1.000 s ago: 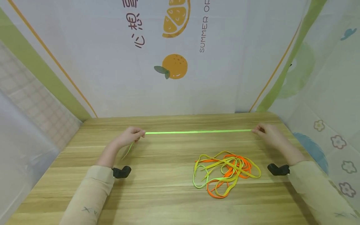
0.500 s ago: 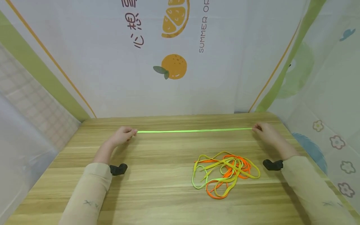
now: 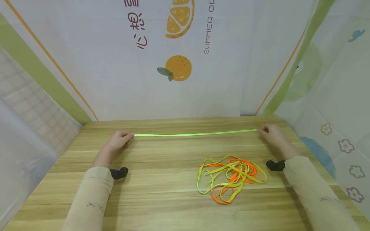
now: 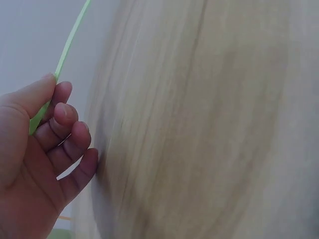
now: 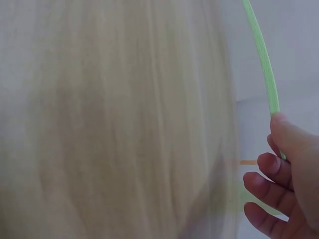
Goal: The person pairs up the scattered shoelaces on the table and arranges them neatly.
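A flat bright green shoelace (image 3: 185, 134) stretches nearly straight between both hands above the back of the table, sagging slightly. My left hand (image 3: 119, 140) pinches its left end between thumb and forefinger; in the left wrist view a short bit of the green shoelace (image 4: 64, 57) shows behind the thumb. At the other end, my right hand (image 3: 270, 133) pinches the lace the same way, its other fingers loosely curled in the right wrist view. Nearer the front, a tangled heap of yellow, orange and green shoelaces (image 3: 242, 170) lies on the table, right of centre.
The wooden table (image 3: 162, 199) spreads beneath both arms. A white curtain (image 3: 115, 83) with orange prints hangs along its back edge, and patterned sheets enclose the sides. A black wrist camera (image 3: 119, 173) sits at the left cuff, and another black camera (image 3: 275, 165) at the right.
My left hand has slid leftward to the lace's end, so the span between the hands is longer and the loose tail has gone from sight. The right hand has risen slightly. The heap is unmoved.
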Demonstrator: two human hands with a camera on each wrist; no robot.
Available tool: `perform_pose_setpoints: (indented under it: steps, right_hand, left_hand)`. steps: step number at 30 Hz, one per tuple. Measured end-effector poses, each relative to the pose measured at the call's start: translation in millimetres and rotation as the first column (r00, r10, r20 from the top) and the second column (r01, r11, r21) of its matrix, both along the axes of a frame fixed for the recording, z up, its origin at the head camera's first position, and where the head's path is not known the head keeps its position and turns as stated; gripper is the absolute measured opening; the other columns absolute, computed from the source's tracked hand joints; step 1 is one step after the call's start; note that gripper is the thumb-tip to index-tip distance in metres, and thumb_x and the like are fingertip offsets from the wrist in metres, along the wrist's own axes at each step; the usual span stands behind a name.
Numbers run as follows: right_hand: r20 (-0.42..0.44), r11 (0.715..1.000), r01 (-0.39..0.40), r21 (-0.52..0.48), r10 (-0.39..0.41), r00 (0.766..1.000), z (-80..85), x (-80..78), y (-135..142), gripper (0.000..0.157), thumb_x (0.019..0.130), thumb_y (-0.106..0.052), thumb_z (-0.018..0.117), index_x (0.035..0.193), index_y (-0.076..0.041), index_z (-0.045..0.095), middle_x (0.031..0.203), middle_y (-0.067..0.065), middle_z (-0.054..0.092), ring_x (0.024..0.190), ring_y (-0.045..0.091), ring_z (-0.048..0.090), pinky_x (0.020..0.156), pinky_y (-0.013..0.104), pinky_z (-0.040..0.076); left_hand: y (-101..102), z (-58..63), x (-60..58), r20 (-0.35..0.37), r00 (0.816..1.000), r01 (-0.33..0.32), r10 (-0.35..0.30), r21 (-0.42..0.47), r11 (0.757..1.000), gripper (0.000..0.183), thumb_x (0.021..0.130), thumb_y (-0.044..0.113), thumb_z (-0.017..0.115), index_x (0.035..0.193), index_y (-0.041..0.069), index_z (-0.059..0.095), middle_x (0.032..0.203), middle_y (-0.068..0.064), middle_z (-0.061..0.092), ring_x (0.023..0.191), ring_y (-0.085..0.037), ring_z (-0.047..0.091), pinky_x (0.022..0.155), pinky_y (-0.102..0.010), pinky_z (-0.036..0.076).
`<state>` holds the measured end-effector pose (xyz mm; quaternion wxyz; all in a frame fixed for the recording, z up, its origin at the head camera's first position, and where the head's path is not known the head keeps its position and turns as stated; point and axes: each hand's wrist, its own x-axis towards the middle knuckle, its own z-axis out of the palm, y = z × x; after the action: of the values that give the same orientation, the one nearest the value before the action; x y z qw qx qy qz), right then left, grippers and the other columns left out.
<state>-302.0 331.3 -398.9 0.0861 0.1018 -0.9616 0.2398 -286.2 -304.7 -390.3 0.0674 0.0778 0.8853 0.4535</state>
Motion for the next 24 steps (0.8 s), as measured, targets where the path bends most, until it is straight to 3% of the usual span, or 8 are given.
perform_pose_setpoints:
  steps: [7, 11, 16, 24]
  right_hand:
    - [0.004, 1.000, 0.027, 0.001, -0.027, 1.000, -10.1, -3.1, 4.8, 0.032, 0.098, -0.028, 0.057, 0.088, 0.002, 0.060, 0.087, 0.018, 0.062, 0.077, 0.030, 0.052, 0.068, 0.043, 0.040]
    - [0.015, 0.999, 0.038, 0.000, -0.038, 0.999, -14.2, -4.4, 4.0, 0.033, 0.097, -0.028, 0.057, 0.092, 0.004, 0.060, 0.089, 0.020, 0.062, 0.083, 0.035, 0.056, 0.074, 0.048, 0.042]
    - [0.010, 1.000, 0.026, 0.010, -0.026, 1.000, -16.2, -10.3, -0.7, 0.032, 0.096, -0.026, 0.060, 0.092, 0.005, 0.062, 0.090, 0.021, 0.063, 0.086, 0.038, 0.057, 0.078, 0.051, 0.042]
    - [0.018, 0.999, 0.040, 0.004, -0.040, 0.999, -18.1, -18.3, -5.0, 0.033, 0.095, -0.029, 0.060, 0.090, 0.004, 0.062, 0.088, 0.019, 0.063, 0.085, 0.037, 0.056, 0.080, 0.051, 0.041]
  left_hand:
    - [-3.5, -9.8, -6.0, 0.031, 0.991, -0.130, 0.130, -0.003, 0.991, 0.041, 0.102, 0.028, 0.047, 0.112, -0.010, 0.058, 0.066, -0.005, 0.051, 0.064, -0.017, 0.046, 0.060, -0.026, 0.042]
    - [-3.2, -13.5, -8.6, -0.002, 0.980, -0.198, 0.198, -0.042, 0.979, 0.042, 0.102, 0.028, 0.048, 0.106, -0.011, 0.062, 0.068, -0.005, 0.056, 0.064, -0.016, 0.047, 0.060, -0.027, 0.040]
    - [-0.6, -14.2, -8.1, -0.051, 0.959, -0.282, 0.279, -0.069, 0.957, 0.040, 0.100, 0.025, 0.049, 0.097, -0.012, 0.064, 0.071, -0.005, 0.059, 0.066, -0.015, 0.052, 0.063, -0.026, 0.046]
    - [3.0, -15.7, -7.4, -0.055, 0.924, -0.381, 0.379, -0.037, 0.924, 0.034, 0.098, 0.024, 0.053, 0.089, -0.008, 0.060, 0.066, -0.004, 0.059, 0.060, -0.014, 0.054, 0.057, -0.025, 0.046]
